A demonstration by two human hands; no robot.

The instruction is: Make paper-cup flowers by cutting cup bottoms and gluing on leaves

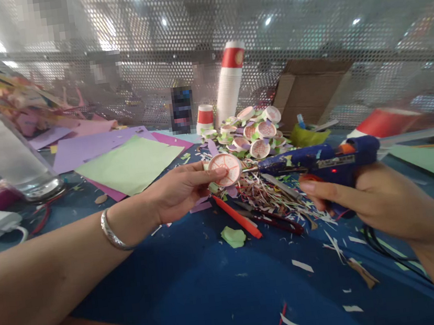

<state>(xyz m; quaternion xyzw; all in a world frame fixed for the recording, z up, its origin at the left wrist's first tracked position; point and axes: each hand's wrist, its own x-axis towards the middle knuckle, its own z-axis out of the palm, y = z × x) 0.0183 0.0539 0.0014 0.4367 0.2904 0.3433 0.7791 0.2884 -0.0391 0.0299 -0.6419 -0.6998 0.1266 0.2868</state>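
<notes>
Left hand (177,191) pinches red-rimmed white disc (224,169); right hand (368,202) holds blue glue gun (319,159).

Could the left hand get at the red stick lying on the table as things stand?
Probably yes: the red stick lies just below the left hand with nothing between them, but that hand is already pinching a round paper disc.

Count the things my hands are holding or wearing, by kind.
glue gun: 1, gripped in the right hand
paper disc: 1, pinched in the left hand
bracelet: 1, on the left wrist
Total: 3
</notes>
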